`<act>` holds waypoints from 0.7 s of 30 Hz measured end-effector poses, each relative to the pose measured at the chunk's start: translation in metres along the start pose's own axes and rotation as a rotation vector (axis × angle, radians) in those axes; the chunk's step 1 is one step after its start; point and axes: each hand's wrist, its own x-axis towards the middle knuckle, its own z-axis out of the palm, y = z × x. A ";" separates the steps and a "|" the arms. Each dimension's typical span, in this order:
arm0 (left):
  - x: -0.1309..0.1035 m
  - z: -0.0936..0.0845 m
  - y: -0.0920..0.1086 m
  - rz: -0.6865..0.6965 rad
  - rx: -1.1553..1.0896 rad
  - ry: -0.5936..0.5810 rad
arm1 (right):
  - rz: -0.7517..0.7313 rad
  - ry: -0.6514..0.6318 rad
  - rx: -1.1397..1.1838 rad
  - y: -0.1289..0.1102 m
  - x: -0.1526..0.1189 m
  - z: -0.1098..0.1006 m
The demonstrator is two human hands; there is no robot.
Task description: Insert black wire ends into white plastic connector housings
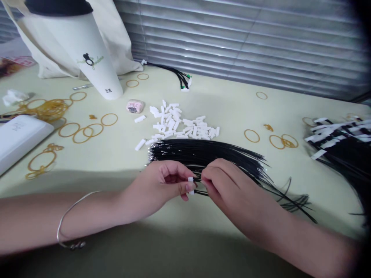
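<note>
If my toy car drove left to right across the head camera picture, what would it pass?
Rounded white case, silver bracelet, small pink packet, pinched white connector, right hand, bundle of white-ended black wires.

Small white connector (190, 179) in the left hand (162, 185), crosswise to thin black wires (200, 192) at its right.

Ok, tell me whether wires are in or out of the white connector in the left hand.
In, apparently: black wires extend from the white connector toward the right hand. Seating depth is too small to tell.
</note>
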 end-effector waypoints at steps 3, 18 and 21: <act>0.000 0.001 0.002 -0.003 0.005 0.000 | -0.015 -0.009 -0.005 0.000 0.000 0.001; 0.002 0.002 0.003 -0.014 0.033 0.010 | -0.265 0.080 -0.190 0.002 0.010 -0.003; 0.002 0.002 0.002 0.001 -0.005 0.005 | -0.161 0.036 -0.098 0.003 0.004 -0.013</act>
